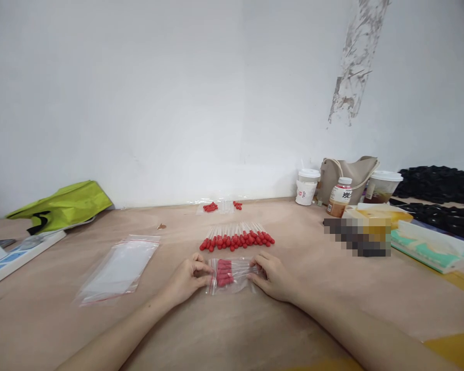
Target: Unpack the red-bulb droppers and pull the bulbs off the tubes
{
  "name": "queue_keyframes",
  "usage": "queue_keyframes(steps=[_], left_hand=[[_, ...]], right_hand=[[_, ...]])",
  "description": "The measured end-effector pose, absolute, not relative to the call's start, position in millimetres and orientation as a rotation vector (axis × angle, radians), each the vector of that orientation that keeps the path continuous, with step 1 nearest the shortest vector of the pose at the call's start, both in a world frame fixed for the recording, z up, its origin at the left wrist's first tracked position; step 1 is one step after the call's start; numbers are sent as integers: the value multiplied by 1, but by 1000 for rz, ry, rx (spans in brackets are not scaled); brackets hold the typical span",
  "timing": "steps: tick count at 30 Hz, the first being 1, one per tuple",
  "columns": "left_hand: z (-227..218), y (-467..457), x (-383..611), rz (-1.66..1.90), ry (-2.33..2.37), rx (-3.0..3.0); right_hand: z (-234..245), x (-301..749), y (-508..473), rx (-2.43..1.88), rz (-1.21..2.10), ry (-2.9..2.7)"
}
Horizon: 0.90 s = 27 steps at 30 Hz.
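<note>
Now both hands pinch the bag (232, 275) on the bench (232, 330), left hand (187, 281) and right hand (272, 278) closed on its ends. Uneven pulling could, I judge, spill the droppers (224, 273) or knock the near row (236, 238).

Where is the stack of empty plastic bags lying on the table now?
In the head view, the stack of empty bags lies flat on the table, to the left of the left hand, in front of the green bag.

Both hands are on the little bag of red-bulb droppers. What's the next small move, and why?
Probably press the zip strip shut along the bag's open edge. The small bag already holds a bundle of red-bulb droppers, and the left hand and right hand pinch its two ends flat on the table.
</note>
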<state>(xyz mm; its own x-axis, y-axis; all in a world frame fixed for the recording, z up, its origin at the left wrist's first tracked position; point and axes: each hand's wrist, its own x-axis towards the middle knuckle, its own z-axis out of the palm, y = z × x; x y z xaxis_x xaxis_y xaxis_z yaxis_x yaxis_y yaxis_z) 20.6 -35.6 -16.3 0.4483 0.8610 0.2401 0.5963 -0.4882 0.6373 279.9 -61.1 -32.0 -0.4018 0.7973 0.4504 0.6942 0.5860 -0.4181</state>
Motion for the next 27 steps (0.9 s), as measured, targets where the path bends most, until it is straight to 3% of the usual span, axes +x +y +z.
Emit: queue_keyframes(steps=[16,22,27], left_hand=[[-26,-36,28,961,1028,1860],[-29,-42,39,1268,1186,1873],[-25,-42,36,1109,1092,1960]], right_hand=[[-36,280,-60,-1204,228,-2136],[-36,280,-61,-1198,245,-2134],[-37,280,-60,-1205,245,-2133]])
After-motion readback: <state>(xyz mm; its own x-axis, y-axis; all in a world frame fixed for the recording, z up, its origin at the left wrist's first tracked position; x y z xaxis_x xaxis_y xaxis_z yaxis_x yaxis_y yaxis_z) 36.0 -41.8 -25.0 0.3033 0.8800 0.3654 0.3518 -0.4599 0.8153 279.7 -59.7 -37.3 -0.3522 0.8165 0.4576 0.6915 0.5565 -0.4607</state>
